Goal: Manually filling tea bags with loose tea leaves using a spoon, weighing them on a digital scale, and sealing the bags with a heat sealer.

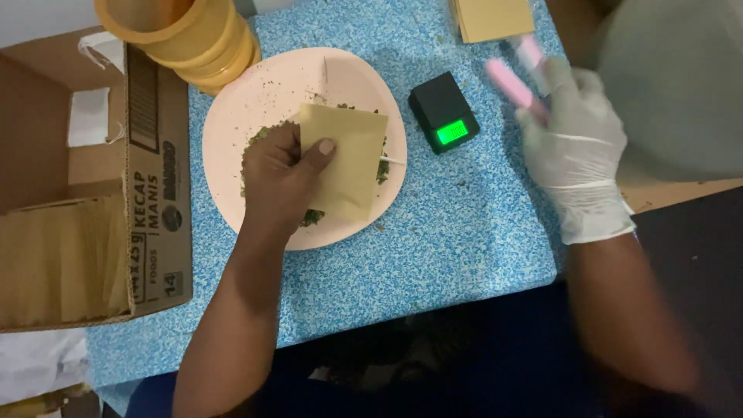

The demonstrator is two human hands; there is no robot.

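Left hand point(282, 174) pinching tan envelope point(346, 159) over plate point(255, 93), gloved right hand point(576, 147) gripping pink tool point(515, 85)

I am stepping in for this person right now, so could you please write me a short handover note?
Left hand, bare: fingers pinch a tan paper envelope over the pink plate.
Right hand, gloved: holds a pink tool, blurred, above the table beside the small black scale.
Green dried herb lies on the plate, partly under the envelope.
More envelopes fill the cardboard box at left.
Whether the envelope is filled cannot be seen.
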